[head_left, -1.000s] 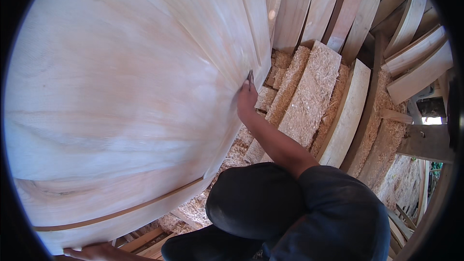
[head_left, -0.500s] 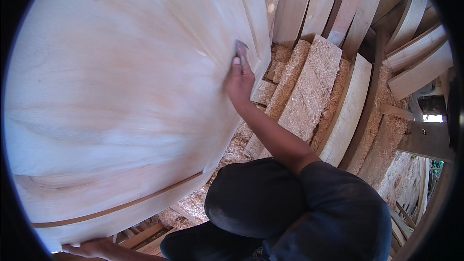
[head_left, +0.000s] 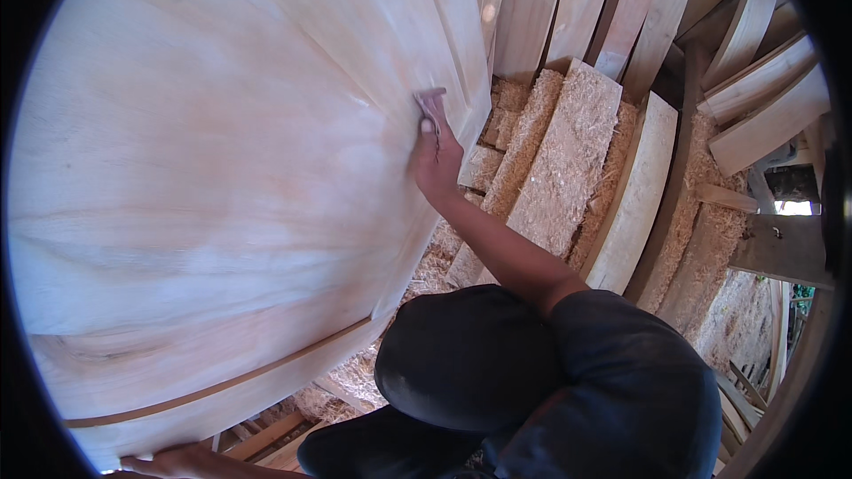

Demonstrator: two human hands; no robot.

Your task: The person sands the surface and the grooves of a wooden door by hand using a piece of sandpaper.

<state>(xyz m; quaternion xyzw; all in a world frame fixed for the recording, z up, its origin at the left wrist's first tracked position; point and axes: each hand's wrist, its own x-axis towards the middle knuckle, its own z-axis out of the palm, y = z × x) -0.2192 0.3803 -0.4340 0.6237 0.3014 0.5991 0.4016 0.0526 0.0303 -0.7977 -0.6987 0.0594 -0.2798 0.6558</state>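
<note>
A large pale wooden panel (head_left: 204,177) made of joined boards fills the left side, with a raised strip along its near edge. My right hand (head_left: 437,164) lies against its right part, closed on a folded, brownish-pink piece of sandpaper (head_left: 431,105). The sheet's far end curls up off the wood beyond my fingers. At the lower left, my left hand (head_left: 169,461) grips the panel's near edge. Its fingers are partly hidden by that edge and the rim of the picture.
Shaving-covered planks (head_left: 568,151) lie just right of the panel. A curved board (head_left: 635,195) rests beside them, and several more curved boards (head_left: 586,9) stand at the back. My dark-clad knee (head_left: 461,359) is close below my right forearm. Wood shavings (head_left: 355,381) cover the ground.
My right hand has shifted slightly nearer and left along the panel, and the sandpaper's free end now shows more broadly. My left hand stays at the edge.
</note>
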